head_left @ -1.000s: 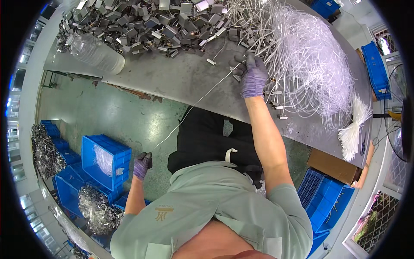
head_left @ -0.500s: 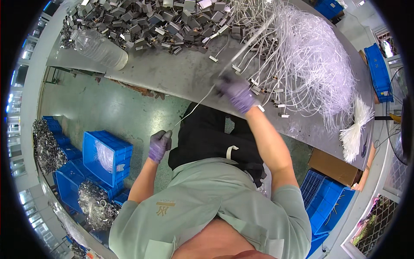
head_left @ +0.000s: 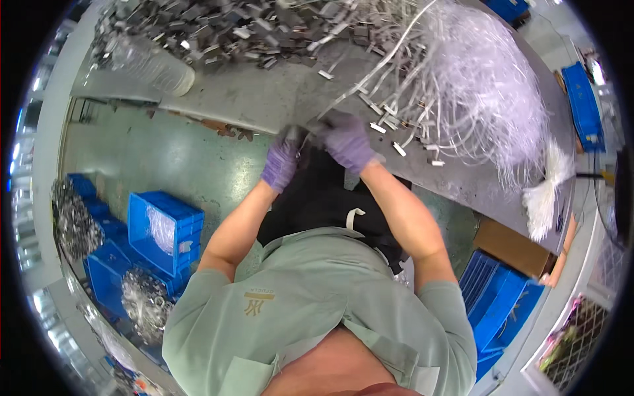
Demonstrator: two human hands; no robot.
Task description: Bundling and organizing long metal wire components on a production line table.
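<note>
My left hand (head_left: 284,157) and my right hand (head_left: 343,140), in purple gloves with dark fingers, are close together over my lap at the table's front edge. From them a thin white cable (head_left: 376,68) runs up and right toward the pile of cables. Both hands are closed on this cable; motion blur hides the exact finger grip. Just right of my right hand lie several white cables with small connectors (head_left: 399,149), their lengths leading back to a large translucent bundle of strands (head_left: 489,86).
A heap of dark grey block-shaped parts (head_left: 218,33) covers the table's far left, beside a clear plastic bottle (head_left: 155,69). A bunch of white ties or strips (head_left: 545,195) hangs at the right edge. Blue crates (head_left: 187,239) stand left; a cardboard box (head_left: 508,247) sits right.
My left hand has moved up and right from beside my lap to meet my right hand, which has shifted slightly left. The stretch of cable between them has shortened.
</note>
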